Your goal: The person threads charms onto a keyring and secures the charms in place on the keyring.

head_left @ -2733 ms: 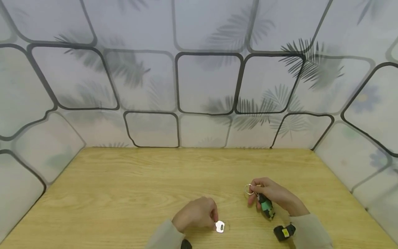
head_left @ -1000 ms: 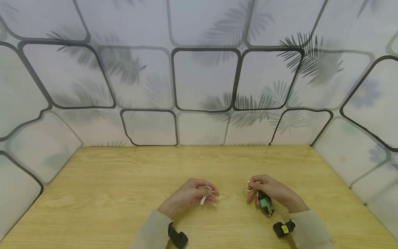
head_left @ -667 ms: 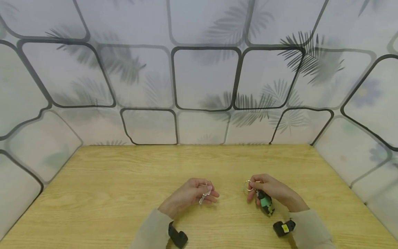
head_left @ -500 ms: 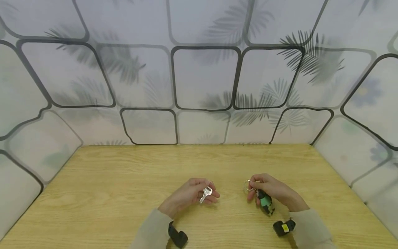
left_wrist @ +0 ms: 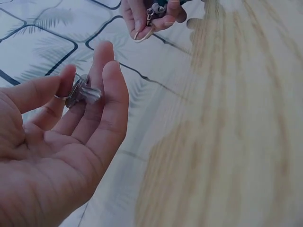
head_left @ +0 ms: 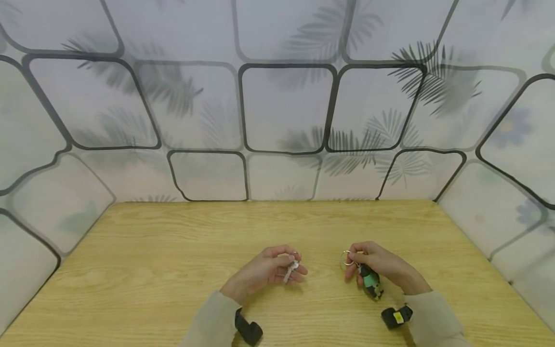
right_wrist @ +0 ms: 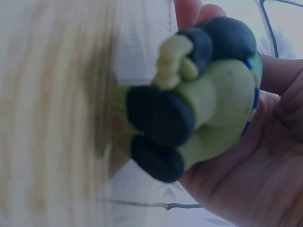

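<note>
In the head view, my left hand (head_left: 262, 271) is turned palm up, with silvery keys (head_left: 291, 272) hanging over its fingers. The left wrist view shows the thumb and index finger pinching a thin wire ring (left_wrist: 60, 97) on which the keys (left_wrist: 81, 92) hang. To the right, my right hand (head_left: 383, 266) pinches a larger metal key ring (head_left: 340, 258) at its edge. From that ring a short chain carries a green and black figurine keychain (head_left: 371, 283). Close up in the right wrist view, the figurine (right_wrist: 222, 90) has dark feet and a yellowish body, beside the palm.
Both hands are over a wood-grain table (head_left: 182, 246). Behind and at the sides stands a pale wall covering (head_left: 286, 111) with dark outlined shapes and leaf prints. Black camera straps (head_left: 248, 330) sit on both wrists, over light sleeves.
My left hand has moved up and left from lower on the table and turned palm up with the keys. The keys have swung and rotated in its fingers. My right hand has barely moved.
</note>
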Demonstrator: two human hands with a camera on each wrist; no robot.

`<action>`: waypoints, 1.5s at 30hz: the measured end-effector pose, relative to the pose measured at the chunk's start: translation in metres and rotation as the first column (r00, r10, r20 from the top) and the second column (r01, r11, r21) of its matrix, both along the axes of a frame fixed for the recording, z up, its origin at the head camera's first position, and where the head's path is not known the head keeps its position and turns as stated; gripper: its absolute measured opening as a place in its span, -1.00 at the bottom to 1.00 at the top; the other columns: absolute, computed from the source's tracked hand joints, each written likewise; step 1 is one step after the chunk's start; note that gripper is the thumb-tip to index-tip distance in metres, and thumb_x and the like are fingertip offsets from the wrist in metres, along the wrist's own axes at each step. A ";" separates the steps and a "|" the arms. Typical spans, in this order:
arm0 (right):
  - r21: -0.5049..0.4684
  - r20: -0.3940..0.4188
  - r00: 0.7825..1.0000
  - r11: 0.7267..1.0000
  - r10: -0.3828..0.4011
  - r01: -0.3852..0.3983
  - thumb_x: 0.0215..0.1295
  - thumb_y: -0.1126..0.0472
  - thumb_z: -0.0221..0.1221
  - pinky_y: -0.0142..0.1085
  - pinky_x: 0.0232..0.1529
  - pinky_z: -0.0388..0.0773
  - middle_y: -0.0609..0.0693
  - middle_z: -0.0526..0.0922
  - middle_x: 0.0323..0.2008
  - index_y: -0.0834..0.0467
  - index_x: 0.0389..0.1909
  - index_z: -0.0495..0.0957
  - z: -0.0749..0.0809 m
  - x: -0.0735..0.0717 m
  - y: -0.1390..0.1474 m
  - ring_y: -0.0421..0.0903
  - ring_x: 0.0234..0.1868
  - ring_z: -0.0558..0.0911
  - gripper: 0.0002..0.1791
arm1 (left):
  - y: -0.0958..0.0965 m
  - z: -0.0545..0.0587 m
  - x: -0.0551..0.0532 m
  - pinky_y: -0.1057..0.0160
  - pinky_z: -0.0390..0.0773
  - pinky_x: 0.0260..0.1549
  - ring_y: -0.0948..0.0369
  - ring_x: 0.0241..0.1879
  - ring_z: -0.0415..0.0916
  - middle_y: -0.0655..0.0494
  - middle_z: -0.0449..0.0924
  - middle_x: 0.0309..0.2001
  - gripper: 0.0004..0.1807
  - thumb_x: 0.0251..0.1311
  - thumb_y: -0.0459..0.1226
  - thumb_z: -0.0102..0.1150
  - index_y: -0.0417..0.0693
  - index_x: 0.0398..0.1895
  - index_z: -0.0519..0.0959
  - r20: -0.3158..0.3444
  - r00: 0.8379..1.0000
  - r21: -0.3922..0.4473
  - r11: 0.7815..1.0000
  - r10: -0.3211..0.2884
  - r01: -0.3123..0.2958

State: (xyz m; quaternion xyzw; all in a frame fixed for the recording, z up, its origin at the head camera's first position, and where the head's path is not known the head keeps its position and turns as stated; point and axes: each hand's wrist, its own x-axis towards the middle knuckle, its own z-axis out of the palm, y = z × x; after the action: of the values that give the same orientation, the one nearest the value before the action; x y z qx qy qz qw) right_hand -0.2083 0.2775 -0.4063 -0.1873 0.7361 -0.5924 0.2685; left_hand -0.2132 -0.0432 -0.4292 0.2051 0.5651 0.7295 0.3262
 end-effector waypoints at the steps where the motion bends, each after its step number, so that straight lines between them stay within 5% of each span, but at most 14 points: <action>1: -0.001 0.001 1.000 1.000 0.001 -0.001 0.64 0.34 -0.18 -0.35 -0.45 0.63 0.20 0.73 -0.33 0.38 -0.24 0.42 0.000 0.000 0.000 -0.18 -0.54 0.63 -0.73 | 0.000 0.000 0.000 0.27 0.66 -0.19 0.14 -0.17 0.71 -0.07 0.72 -0.13 -0.79 0.57 -0.29 -0.07 -0.27 -0.07 0.52 -0.004 1.000 -0.007 1.000 0.008 -0.008; 7: 0.005 0.005 1.000 1.000 -0.004 0.004 0.64 0.32 -0.16 -0.35 -0.45 0.63 0.19 0.73 -0.33 0.39 -0.24 0.43 0.001 0.001 0.000 -0.17 -0.53 0.63 -0.72 | -0.001 0.000 -0.001 0.23 0.59 0.01 0.16 -0.03 0.58 0.04 0.64 -0.08 -0.71 0.56 -0.32 -0.05 -0.31 -0.15 0.66 -0.041 0.998 -0.019 0.999 0.048 -0.049; 14: 0.022 -0.012 1.000 1.000 0.004 -0.004 0.65 0.29 -0.14 -0.34 -0.43 0.64 0.21 0.73 -0.32 0.40 -0.25 0.44 0.000 -0.001 0.001 -0.17 -0.53 0.63 -0.70 | -0.001 0.002 0.000 0.31 0.61 -0.15 0.26 -0.26 0.53 0.08 0.54 -0.23 -0.57 0.59 -0.32 -0.13 -0.68 0.08 0.45 -0.038 0.999 -0.042 0.998 0.038 -0.040; 27: 0.046 -0.030 1.000 0.999 0.008 -0.007 0.65 0.26 -0.11 -0.30 -0.40 0.65 0.25 0.72 -0.31 0.40 -0.25 0.44 -0.001 -0.001 0.002 -0.15 -0.51 0.64 -0.69 | 0.000 0.001 0.001 0.30 0.66 -0.32 0.26 -0.41 0.63 0.13 0.65 -0.40 -0.64 0.54 -0.39 -0.05 -0.59 0.17 0.44 -0.034 0.998 -0.079 0.996 0.045 -0.047; 33: 0.036 -0.040 0.999 0.999 0.018 -0.016 0.65 0.26 -0.11 -0.30 -0.40 0.65 0.26 0.72 -0.30 0.42 -0.25 0.44 -0.002 -0.002 0.003 -0.15 -0.51 0.65 -0.68 | 0.001 0.004 0.001 0.27 0.65 -0.26 0.25 -0.34 0.61 0.12 0.66 -0.34 -0.64 0.58 -0.25 -0.05 -0.49 -0.02 0.54 -0.053 0.997 -0.107 0.993 0.051 -0.056; 37: 0.037 -0.037 0.999 0.999 0.018 -0.017 0.65 0.25 -0.11 -0.31 -0.40 0.65 0.25 0.72 -0.30 0.41 -0.26 0.43 -0.002 -0.002 0.003 -0.15 -0.52 0.65 -0.68 | 0.000 0.004 0.002 0.22 0.63 -0.08 0.23 -0.17 0.59 0.03 0.66 -0.19 -0.67 0.58 -0.29 -0.05 -0.44 -0.11 0.60 -0.095 0.993 -0.134 0.988 0.064 -0.076; 41: 0.047 -0.038 0.999 0.999 0.013 -0.011 0.65 0.26 -0.12 -0.30 -0.40 0.65 0.25 0.72 -0.30 0.38 -0.27 0.44 -0.002 -0.002 0.003 -0.15 -0.52 0.64 -0.69 | 0.000 0.006 0.003 0.17 0.59 0.06 0.23 -0.04 0.55 -0.09 0.65 -0.02 -0.68 0.55 -0.32 -0.02 -0.47 0.00 0.61 -0.200 0.978 -0.199 0.975 0.063 -0.103; 45: 0.053 -0.036 0.999 0.999 0.007 -0.005 0.65 0.25 -0.11 -0.29 -0.40 0.66 0.24 0.72 -0.31 0.38 -0.27 0.44 -0.002 -0.001 0.002 -0.14 -0.52 0.64 -0.69 | 0.001 0.008 0.003 0.22 0.65 -0.15 0.25 -0.23 0.59 -0.08 0.68 -0.22 -0.66 0.53 -0.36 0.00 -0.55 0.09 0.55 -0.276 0.961 -0.193 0.977 0.035 -0.091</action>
State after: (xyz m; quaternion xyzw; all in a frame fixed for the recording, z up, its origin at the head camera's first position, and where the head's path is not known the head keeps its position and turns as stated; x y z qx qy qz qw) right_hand -0.2094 0.2799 -0.4079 -0.1932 0.7557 -0.5683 0.2619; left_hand -0.2104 -0.0421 -0.4210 0.2502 0.6825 0.6429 0.2415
